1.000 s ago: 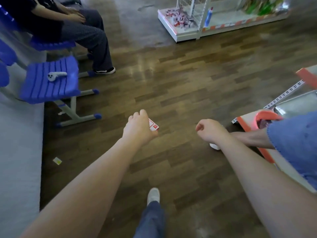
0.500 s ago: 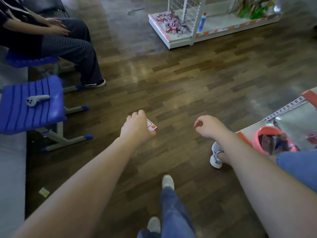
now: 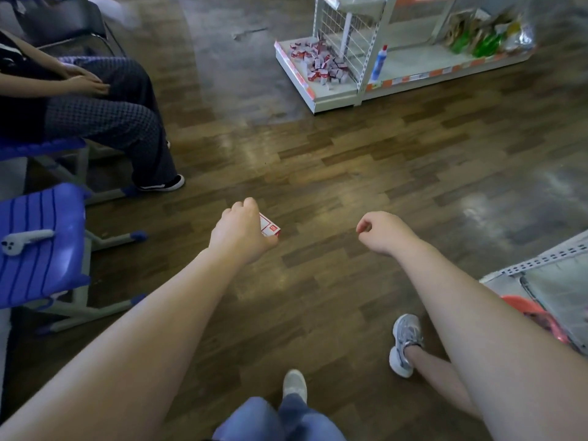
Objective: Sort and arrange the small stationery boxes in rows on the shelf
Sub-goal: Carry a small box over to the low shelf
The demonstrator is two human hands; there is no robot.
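My left hand [image 3: 241, 232] grips a small red-and-white stationery box [image 3: 269, 226], held out over the wooden floor. My right hand [image 3: 380, 230] is curled into a fist beside it and holds nothing that I can see. Far ahead, the bottom shelf [image 3: 327, 92] of a white rack carries a loose heap of several similar red-and-white boxes [image 3: 319, 63].
A seated person [image 3: 105, 116] and blue chairs [image 3: 41, 249] line the left side; a white controller [image 3: 22, 241] lies on one seat. A blue-capped bottle [image 3: 380, 63] and snack bags [image 3: 486, 36] sit on the far rack. Another shelf with a red basket [image 3: 537, 316] stands at right, beside another person's leg [image 3: 423, 358].
I have walked forward: the far shelf with the heap of boxes is closer and the chairs have slid left and back. Both hands keep the same pose, the left still holding the box.
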